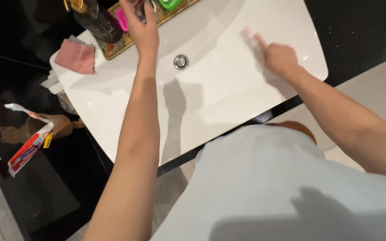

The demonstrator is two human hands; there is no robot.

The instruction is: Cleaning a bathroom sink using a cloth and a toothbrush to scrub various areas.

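The left hand (143, 27) reaches up past the drain (181, 61) of the white sink (211, 102) to the tray (126, 42) at its far rim, fingers curled around a small grey thing there; I cannot tell what it is. The right hand (279, 57) rests on the sink's right slope, forefinger out, the rest folded, pressing a blurred pale cloth (248, 33). A pink cloth (76, 56) lies on the sink's left corner, beside a dark bottle (95, 20).
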